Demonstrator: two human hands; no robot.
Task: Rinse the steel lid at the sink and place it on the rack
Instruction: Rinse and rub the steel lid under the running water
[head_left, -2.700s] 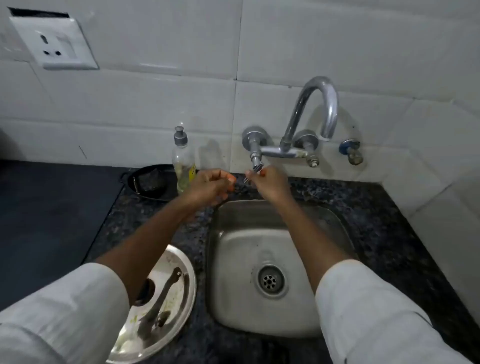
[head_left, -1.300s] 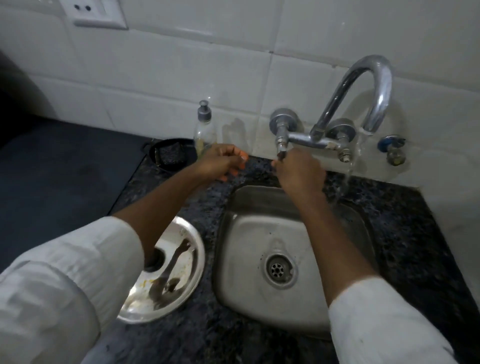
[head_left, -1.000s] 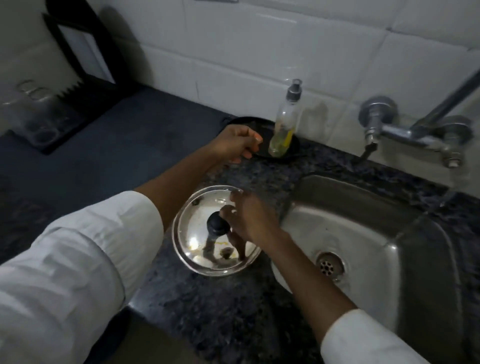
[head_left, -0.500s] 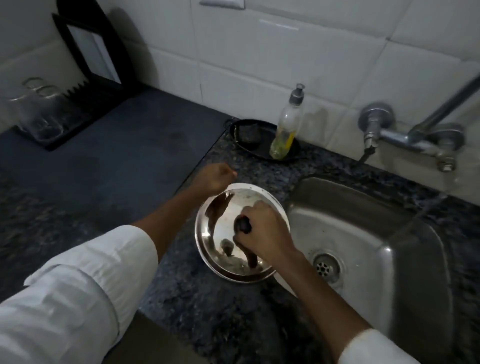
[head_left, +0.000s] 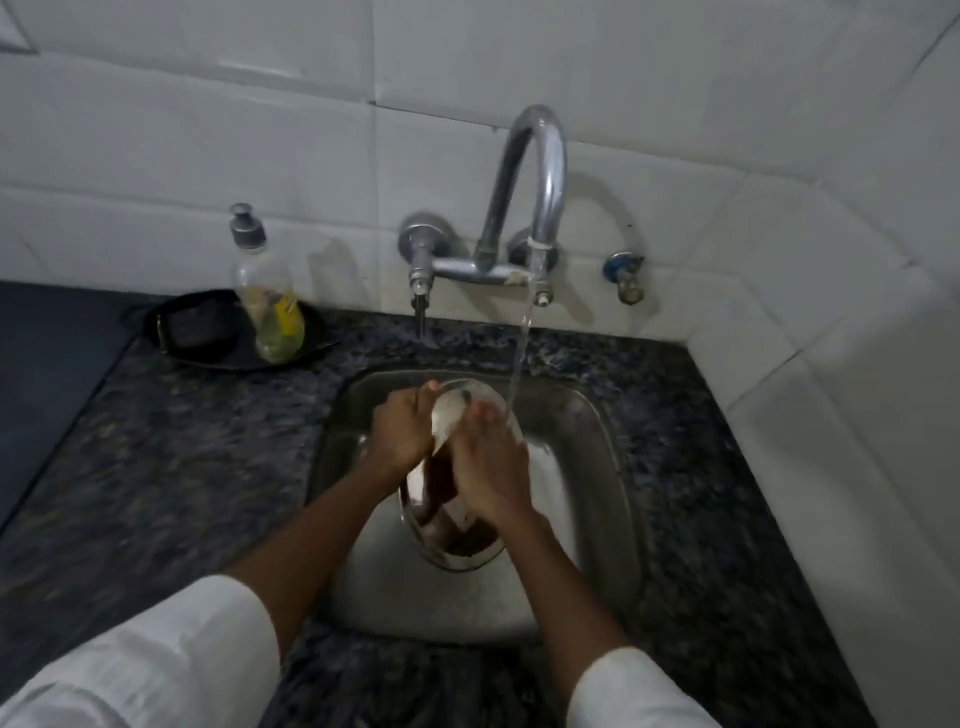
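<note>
Head view: round shiny steel lid (head_left: 451, 415) tilted over steel sink basin (head_left: 597, 467), under faucet stream (head_left: 521, 348); left hand (head_left: 402, 428) clasping lid edge, right hand (head_left: 488, 467) pressed on lid, grip unclear.

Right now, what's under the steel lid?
The sink basin lies below the steel lid, held in both hands. The drain is hidden.

Dim, soft picture (wide-angle bend at the edges), countertop (head_left: 171, 467) smeared by motion blur
</note>
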